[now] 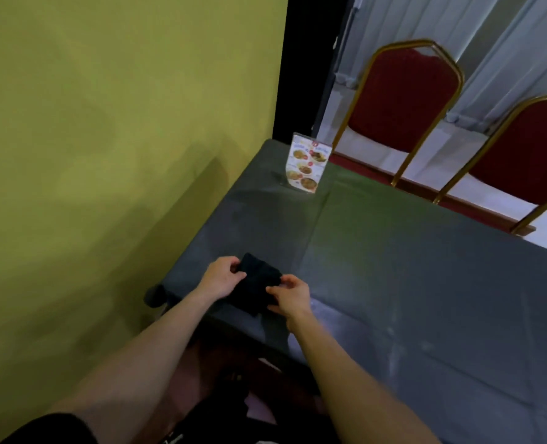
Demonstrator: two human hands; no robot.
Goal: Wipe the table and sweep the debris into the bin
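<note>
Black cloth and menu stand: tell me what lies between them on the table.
Nothing: in the head view, only bare dark tablecloth stretches from the black cloth, held by the left hand and right hand, to the menu stand.

Olive-yellow wall (pixel 105 139) on the left, two red padded chairs (pixel 403 97) with gold frames, pale curtains (pixel 432 17) behind, dim indoor light
</note>
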